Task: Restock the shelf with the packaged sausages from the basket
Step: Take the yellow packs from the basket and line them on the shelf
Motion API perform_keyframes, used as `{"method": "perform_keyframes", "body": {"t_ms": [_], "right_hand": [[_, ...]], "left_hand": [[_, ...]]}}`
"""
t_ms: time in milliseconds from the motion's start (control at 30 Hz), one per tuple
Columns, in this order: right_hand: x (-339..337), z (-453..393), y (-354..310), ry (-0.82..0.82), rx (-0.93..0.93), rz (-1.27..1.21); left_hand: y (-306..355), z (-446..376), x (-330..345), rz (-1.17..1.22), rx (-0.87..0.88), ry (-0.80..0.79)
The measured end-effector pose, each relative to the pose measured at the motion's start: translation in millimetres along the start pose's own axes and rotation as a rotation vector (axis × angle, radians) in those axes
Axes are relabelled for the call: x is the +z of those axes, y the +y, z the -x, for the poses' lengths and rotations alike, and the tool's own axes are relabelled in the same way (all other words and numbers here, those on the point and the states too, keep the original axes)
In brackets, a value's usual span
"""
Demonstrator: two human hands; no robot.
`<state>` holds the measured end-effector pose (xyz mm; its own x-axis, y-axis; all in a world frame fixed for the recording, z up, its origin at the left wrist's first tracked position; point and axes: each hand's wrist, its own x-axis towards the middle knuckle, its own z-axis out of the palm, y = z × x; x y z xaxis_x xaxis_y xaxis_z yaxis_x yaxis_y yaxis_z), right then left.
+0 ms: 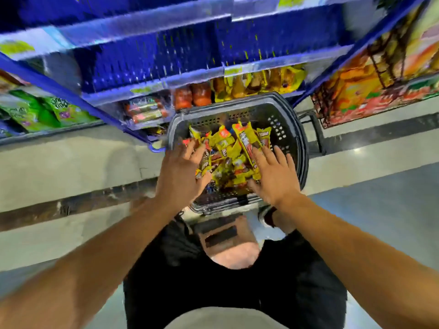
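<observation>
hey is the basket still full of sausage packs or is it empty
Far from empty. Yellow sausage packs are heaped inside the grey basket, with both hands reaching into the pile.

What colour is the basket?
Dark grey, perforated walls; basket shows only in the head view.

Both hands (184,170) (275,179) outstretched, fingers spread

A dark perforated basket (282,129) sits on the floor under both hands, heaped with yellow-and-red sausage packs (228,157) lying jumbled between the left hand (183,172) and right hand (275,176). Beyond the fingertips, the blue shelf (152,89) holds similar packs.
</observation>
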<state>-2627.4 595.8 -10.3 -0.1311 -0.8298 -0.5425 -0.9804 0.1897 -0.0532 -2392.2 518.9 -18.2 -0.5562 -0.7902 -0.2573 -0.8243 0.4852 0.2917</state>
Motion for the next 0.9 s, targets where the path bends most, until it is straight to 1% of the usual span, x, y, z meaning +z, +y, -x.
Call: {"method": "perform_keyframes", "body": {"t_ms": [133,200,267,333,400,533,600,633,733,800,900], "right_hand": [[91,-72,50,-0.019,-0.06,0.055],[131,-105,67,-0.038,-0.066,0.041],[166,-137,78,-0.078,-0.07,-0.021],[198,-173,85,-0.109,-0.039,-0.138],[221,-205,86,-0.108,-0.017,-0.227],[244,-242,80,-0.009,0.04,-0.346],[248,-247,77,-0.053,0.112,-0.398],[252,-247,76,-0.082,0.133,-0.385],[251,-247,72,-0.095,0.13,-0.328],[242,-243,68,-0.027,0.093,-0.32],[224,-225,61,0.136,0.011,-0.368]], "left_hand": [[3,-34,110,0.032,-0.051,-0.026],[4,-49,155,0.033,-0.088,-0.03],[5,-63,188,0.03,-0.117,-0.012],[3,-77,216,0.025,-0.116,0.001],[0,-86,238,0.025,-0.116,0.018],[-3,-95,265,0.011,-0.107,0.029],[-2,-90,269,0.026,-0.125,0.005],[-1,-86,269,0.027,-0.132,0.01],[-5,-80,268,0.045,-0.139,0.058],[-10,-76,265,0.065,-0.154,0.078],[-12,-67,259,0.09,-0.13,0.148]]}}
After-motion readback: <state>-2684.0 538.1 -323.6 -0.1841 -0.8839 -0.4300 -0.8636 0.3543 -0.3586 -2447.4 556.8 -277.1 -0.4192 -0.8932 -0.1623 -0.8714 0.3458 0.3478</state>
